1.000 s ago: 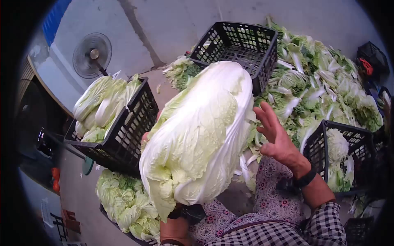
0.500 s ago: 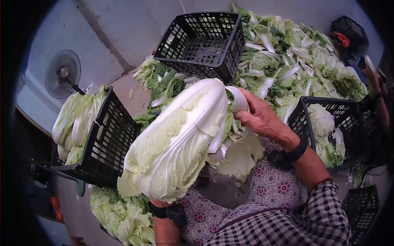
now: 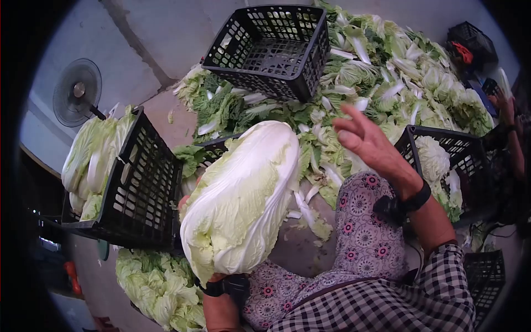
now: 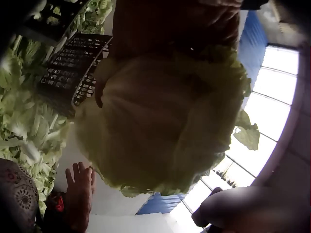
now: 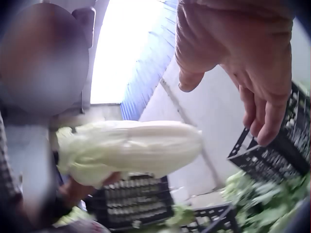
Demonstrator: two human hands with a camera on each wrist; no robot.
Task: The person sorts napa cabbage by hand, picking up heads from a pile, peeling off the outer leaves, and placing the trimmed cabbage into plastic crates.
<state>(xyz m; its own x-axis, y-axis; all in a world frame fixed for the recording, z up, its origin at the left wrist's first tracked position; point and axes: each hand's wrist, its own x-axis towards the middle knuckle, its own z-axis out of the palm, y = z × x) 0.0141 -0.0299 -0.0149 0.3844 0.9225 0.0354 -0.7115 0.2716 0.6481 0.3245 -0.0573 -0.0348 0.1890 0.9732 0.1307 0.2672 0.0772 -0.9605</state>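
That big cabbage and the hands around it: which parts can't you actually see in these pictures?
- Left hand: head view, nearly all hidden behind the cabbage; the grip cannot be judged.
- Cabbage surface: left wrist view, dark and backlit, leaf detail lost.
- Right hand: right wrist view, cut off by the top edge.
- Left crate: head view, contents mostly behind its wall.

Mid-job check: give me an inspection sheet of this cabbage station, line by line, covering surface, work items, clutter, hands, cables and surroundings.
Surface: grey concrete floor, leaf scraps scattered near the knees.
Work items: napa cabbage held up off the floor, stem end pointing away.
Clutter: heap of trimmed leaves; empty crate; left crate with cabbages; right crate with cabbages; more cabbages on the floor.
Hands: left hand grips the cabbage from beneath, mostly hidden; right hand open, apart from it.
Cables: nothing seen.
Surroundings: standing fan at left; another person's arm at right edge.
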